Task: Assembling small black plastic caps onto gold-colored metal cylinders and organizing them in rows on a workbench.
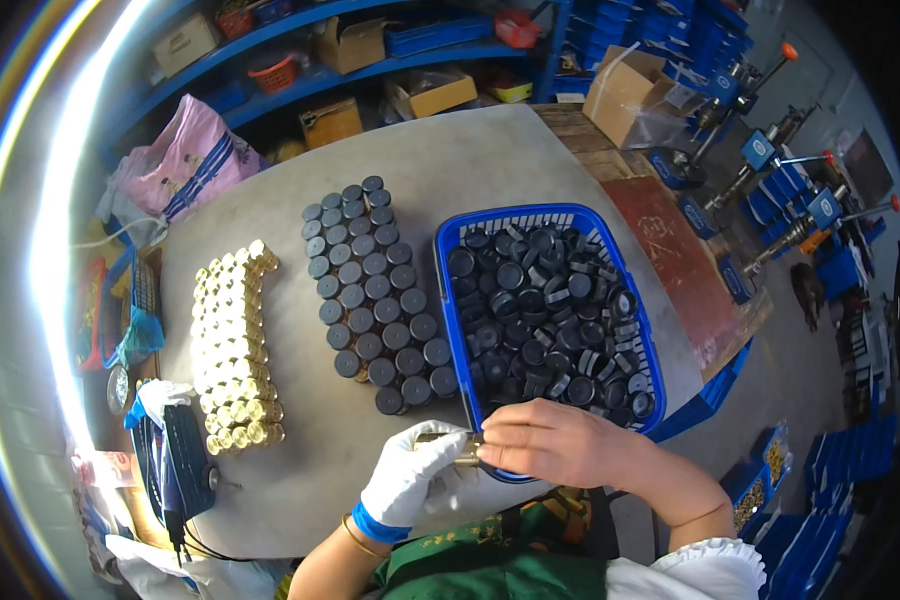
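In front of my body, by the near left corner of a blue basket (448, 300), both hands come together on a brass cylinder (467, 453). My left hand (402, 482), in a white glove with a blue cuff, is closed round its left side. Bare, my right hand (555, 440) has its fingers closed over the right end; a dark edge shows there, but I cannot tell whether it is a cap. Loose black round caps (530, 320) fill the basket. Left of it, black-capped cylinders (370, 290) stand in close rows.
Farther left on the grey table (295, 400) lies a block of brass cylinders (235, 345). A dark blue box (175, 455) with a cable sits at the left edge. Hand presses (760, 150) and a cardboard box (635, 98) stand at the right; blue shelves (300, 60) line the back.
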Demonstrator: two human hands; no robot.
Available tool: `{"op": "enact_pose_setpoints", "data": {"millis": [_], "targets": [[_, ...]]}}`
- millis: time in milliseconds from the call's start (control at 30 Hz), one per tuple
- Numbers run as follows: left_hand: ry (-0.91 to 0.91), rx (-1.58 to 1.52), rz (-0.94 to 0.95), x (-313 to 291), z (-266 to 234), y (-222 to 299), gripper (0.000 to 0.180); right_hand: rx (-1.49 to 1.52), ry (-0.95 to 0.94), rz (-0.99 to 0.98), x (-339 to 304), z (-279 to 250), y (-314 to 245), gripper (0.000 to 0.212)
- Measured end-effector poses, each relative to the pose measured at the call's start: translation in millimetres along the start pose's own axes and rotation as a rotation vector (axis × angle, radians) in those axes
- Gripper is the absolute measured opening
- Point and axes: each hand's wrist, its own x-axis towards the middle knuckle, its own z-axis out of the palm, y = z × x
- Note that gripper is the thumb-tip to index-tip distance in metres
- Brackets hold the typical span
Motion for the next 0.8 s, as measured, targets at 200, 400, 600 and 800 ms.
{"op": "enact_pose_setpoints", "data": {"millis": [200,400,600,800], "targets": [[0.046,0.016,0.087,-5,12,-3,0.024,0.249,0.011,0.420,-5,3,-8,0.054],[0.055,0.089,0.196,-6,13,-4,0.029,0.296,-0.021,0.394,-14,7,-3,0.044],[0.026,0.081,-0.021,-7,14,-3,0.031,0.187,0.104,0.242,-10,5,-4,0.020],[-0.043,0.065,0.051,-14,17,-15,0.035,0.201,0.148,0.330,-18,24,-1,0.034]]}}
